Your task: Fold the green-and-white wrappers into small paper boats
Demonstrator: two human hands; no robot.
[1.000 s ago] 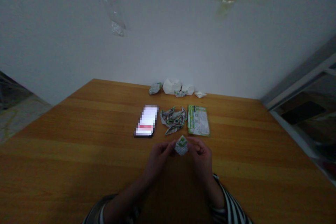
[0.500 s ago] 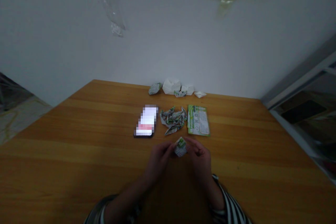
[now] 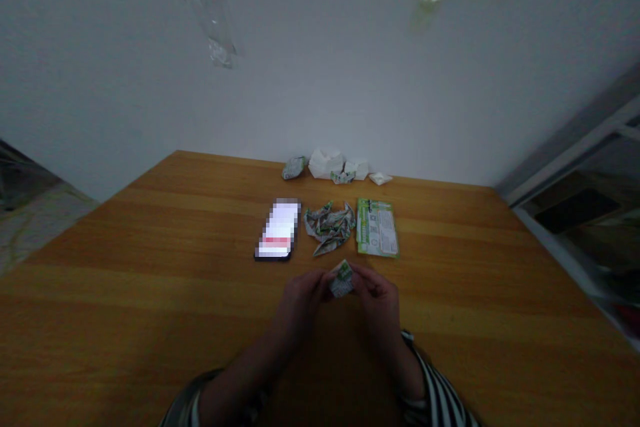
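Observation:
A small folded piece of printed paper, white and green, is held up in front of me between both hands. My left hand pinches its left edge, and the fingers of my right hand close on its right side. Just beyond the hands lies a crumpled, folded shape of similar printed paper. To the right of that rests a flat green and white printed packet. A phone with a lit, blurred screen is on the left.
Along the wall at the back of the wooden table stand several folded pieces: a grey-green one, a large white one and a small flat white one among them. A framed shelf borders the table's right side.
Both hands and the folded paper have shifted very slightly to the left. My right fingers now sit closer on the paper's right edge. The things on the table have stayed put.

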